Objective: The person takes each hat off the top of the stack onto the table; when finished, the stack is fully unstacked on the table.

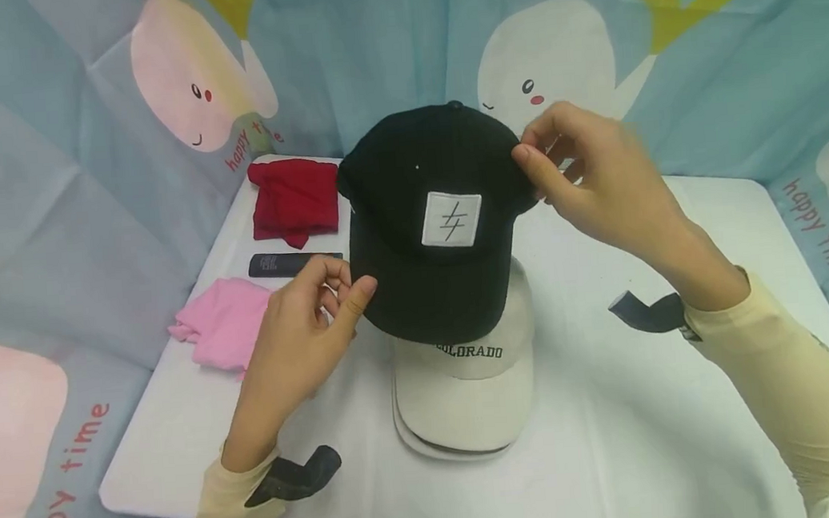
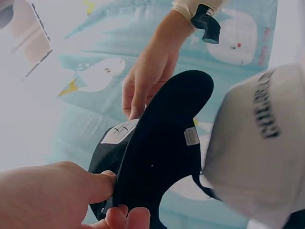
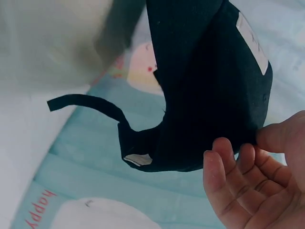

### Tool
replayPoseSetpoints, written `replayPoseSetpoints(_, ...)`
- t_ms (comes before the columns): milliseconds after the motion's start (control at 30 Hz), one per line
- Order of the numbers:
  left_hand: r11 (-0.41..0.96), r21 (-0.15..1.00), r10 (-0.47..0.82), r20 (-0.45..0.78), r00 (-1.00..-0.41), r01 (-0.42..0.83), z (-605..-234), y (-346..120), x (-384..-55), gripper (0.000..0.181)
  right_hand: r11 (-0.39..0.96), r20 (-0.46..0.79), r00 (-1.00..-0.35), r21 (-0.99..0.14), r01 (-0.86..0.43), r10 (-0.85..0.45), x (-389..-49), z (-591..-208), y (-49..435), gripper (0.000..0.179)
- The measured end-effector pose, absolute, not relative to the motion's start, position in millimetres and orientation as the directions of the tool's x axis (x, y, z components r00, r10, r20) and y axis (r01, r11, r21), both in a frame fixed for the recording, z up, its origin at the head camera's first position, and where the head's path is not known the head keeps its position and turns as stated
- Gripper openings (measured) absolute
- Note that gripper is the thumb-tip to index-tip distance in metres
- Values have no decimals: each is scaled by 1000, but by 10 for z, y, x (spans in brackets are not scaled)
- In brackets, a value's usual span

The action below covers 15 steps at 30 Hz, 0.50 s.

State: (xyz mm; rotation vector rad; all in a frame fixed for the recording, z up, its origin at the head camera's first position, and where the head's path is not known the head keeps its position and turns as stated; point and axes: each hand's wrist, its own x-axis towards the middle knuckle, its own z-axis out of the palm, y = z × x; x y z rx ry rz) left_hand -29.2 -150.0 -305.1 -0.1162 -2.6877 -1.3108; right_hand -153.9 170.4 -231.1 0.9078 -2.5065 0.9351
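A black baseball cap (image 1: 397,212) with a white square patch is held up between both hands, above a beige cap (image 1: 468,400) lettered "COLORADO". My left hand (image 1: 300,335) pinches the black cap's brim edge between thumb and fingers. On the other side, my right hand (image 1: 600,182) pinches the crown near its edge. The right wrist view shows the black cap's loose back strap (image 3: 86,100) hanging free. Under the beige cap's brim a second pale brim (image 1: 428,451) shows, so the caps there look stacked; most of the lower one is hidden.
Along the left of the white table (image 1: 634,412) lie a folded dark red cloth (image 1: 295,203), a black oblong case (image 1: 278,264) and a crumpled pink cloth (image 1: 220,325). A curtain printed with whales (image 1: 545,57) hangs behind and at both sides.
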Motion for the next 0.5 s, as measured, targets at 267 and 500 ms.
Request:
replayPoseSetpoints(267, 618, 774, -38, 207, -978, 140, -2909, -1599, -793, 48, 671, 477, -753, -373, -641, -454, -2042, -2045, 1485, 29)
replayPoseSetpoints(500, 642, 753, -26, 210, -977, 145, -2943, -1670, -1278, 51, 742, 380, -821, -373, -557, -425, -2477, -2012, 1373, 41)
